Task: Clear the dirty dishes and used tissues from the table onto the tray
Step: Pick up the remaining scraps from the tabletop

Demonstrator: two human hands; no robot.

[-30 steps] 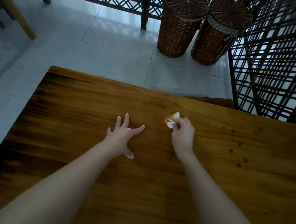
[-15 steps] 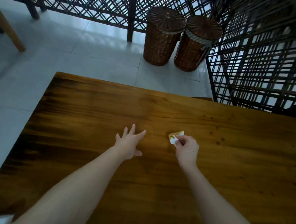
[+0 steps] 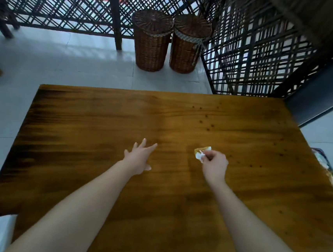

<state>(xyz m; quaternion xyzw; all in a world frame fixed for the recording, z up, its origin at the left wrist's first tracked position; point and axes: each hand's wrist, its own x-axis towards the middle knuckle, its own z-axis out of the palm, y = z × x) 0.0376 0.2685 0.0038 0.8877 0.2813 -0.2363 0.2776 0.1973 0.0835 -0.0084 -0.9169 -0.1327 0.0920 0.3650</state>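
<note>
**Stained tissue pinched, tray not yet reached**

The right hand [image 3: 215, 168] pinches a crumpled tissue [image 3: 201, 154] between curled fingers [image 3: 209, 156]. The tissue is thin, white and stained yellow-orange, and it sits low over the middle of the tabletop [image 3: 92, 122]. The left hand [image 3: 138, 158] lies nearby with fingers straight and spread, holding nothing. To do this step well, the pinch should gather the loose corners so no scrap drops onto the glossy, dark-grained wood. The tissue should then go right, where a dark-rimmed object [image 3: 324, 163] — probably the tray, though blurred — shows past the tabletop's edge.
</note>
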